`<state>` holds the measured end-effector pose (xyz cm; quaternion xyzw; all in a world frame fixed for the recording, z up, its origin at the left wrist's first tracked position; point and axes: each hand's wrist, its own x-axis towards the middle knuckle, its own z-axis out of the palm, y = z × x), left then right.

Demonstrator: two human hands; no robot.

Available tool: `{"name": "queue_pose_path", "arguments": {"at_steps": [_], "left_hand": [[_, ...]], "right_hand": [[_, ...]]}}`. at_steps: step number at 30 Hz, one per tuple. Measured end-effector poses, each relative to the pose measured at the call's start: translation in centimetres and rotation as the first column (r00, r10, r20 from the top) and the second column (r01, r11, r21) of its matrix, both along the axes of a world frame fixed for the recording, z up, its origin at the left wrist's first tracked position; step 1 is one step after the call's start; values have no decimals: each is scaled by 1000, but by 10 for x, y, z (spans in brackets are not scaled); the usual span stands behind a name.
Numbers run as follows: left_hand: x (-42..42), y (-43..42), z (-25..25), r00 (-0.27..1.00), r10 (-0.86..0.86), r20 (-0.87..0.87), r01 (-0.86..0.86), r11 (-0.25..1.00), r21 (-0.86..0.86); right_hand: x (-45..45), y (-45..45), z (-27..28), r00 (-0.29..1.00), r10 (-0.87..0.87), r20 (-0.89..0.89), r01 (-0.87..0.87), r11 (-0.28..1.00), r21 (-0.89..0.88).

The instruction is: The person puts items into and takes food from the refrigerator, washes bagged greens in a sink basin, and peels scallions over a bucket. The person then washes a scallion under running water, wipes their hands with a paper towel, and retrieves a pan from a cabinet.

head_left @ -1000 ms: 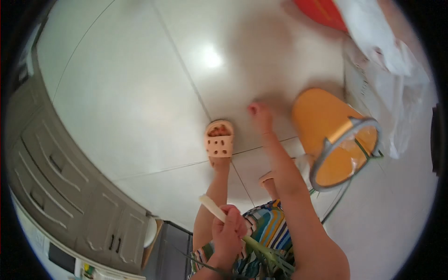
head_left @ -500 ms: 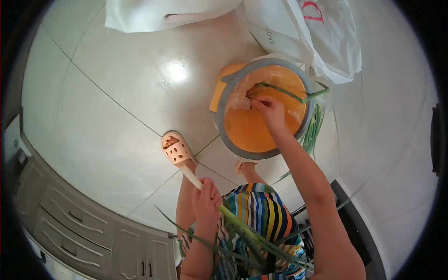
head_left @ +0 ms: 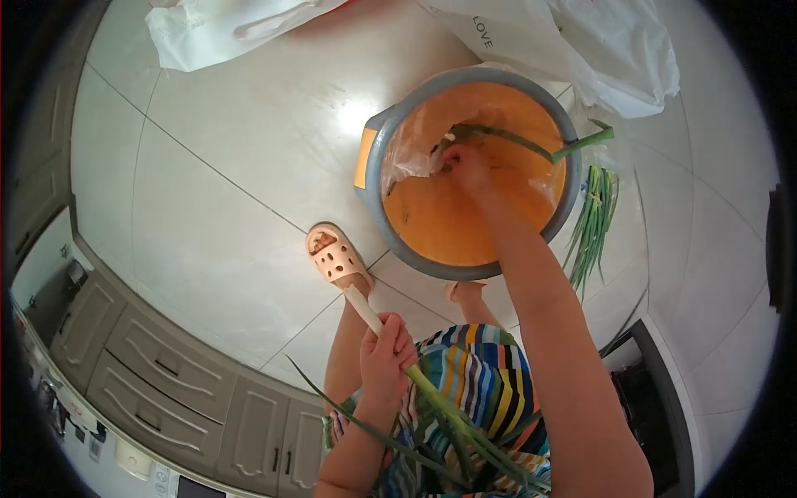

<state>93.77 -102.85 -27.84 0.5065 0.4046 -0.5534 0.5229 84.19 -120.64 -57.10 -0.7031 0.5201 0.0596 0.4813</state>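
My left hand [head_left: 384, 358] is wrapped round the shaft of a large green onion [head_left: 436, 397]. Its white end points up toward the sandal, and its long green leaves spread across my lap. My right hand [head_left: 466, 166] reaches down inside an orange bin with a grey rim [head_left: 461, 271]. Its fingers are drawn together near the bin's clear plastic liner [head_left: 407, 158]; whatever they hold, if anything, is hidden. Just beyond these fingers, a bent green leaf [head_left: 519, 141] runs from inside the bin out over its right rim.
A bunch of thin green onions [head_left: 594, 220] lies on the floor right of the bin. White plastic bags [head_left: 614, 58] stand behind it, with another white bag [head_left: 207, 33] at upper left. Grey cabinets [head_left: 166, 365] line the lower left. A sandalled foot [head_left: 336, 256] is left of the bin.
My right hand has gone a little deeper into the bin. The view has shifted, showing more of the onion bunch and cabinets. My left hand keeps its hold on the green onion.
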Motion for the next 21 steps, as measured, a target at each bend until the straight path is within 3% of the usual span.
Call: {"name": "queue_pose_path", "arguments": {"at_steps": [3,5,6,7,8,9,11,15,17,18,19,21], "left_hand": [[-1,-4,2,1000,-3,11,3,1000,20],[-1,-7,2,999,-28,16,27,999,36],[-1,-8,3,999,-45,16,44,998,53],[-1,-8,3,998,-54,14,53,997,52],[-1,-10,2,998,-51,21,50,998,46],[0,-11,2,998,-50,29,48,998,41],[1,-14,3,999,-47,23,46,998,43],[2,-20,5,999,-51,12,51,997,52],[1,-19,4,998,-60,8,60,997,43],[1,-20,4,998,-57,8,57,998,29],[2,-21,4,998,-63,9,62,998,31],[2,-23,5,997,-72,20,71,996,55]], "right_hand": [[4,-5,24,994,-87,65,86,996,6],[15,-10,41,959,-80,-270,69,996,-52],[20,-10,50,958,-88,-274,77,996,-52],[27,-9,57,909,-272,-317,351,908,228],[33,-10,60,815,-418,-402,575,674,464],[33,-5,49,811,-428,-399,581,669,464],[32,12,7,839,-221,-498,344,923,171],[28,14,-6,887,-209,-411,324,917,233],[16,9,-10,753,-383,-535,646,586,489],[13,8,-14,752,-387,-534,648,584,489],[3,17,-36,635,-621,-459,765,427,481],[-21,31,-96,455,-809,-374,834,239,497]]}}
